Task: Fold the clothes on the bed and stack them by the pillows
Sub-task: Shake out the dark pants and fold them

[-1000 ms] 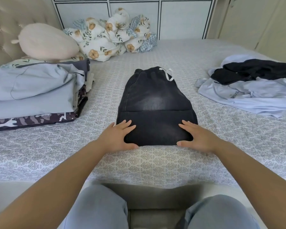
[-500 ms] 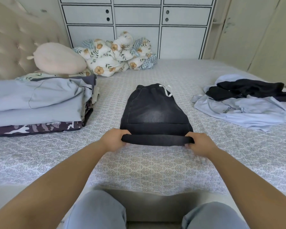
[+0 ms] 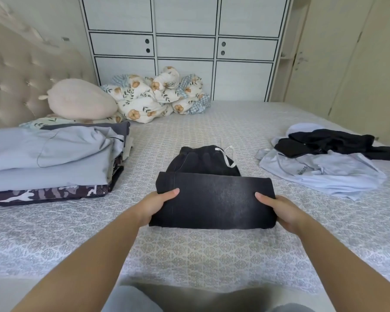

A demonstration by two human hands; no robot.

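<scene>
fingers hidden under black shorts, folded stack cut off left

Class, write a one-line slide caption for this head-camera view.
Left hand and right hand grip the lower half of dark washed-denim shorts, folding it up over the waistband on the patterned grey bedspread.

One print shows: small dark lettering on the crumpled pale lavender-grey cotton shirt lying on the right side of the bed; it runs slantwise and is too small and blurred to read with certainty.
</scene>
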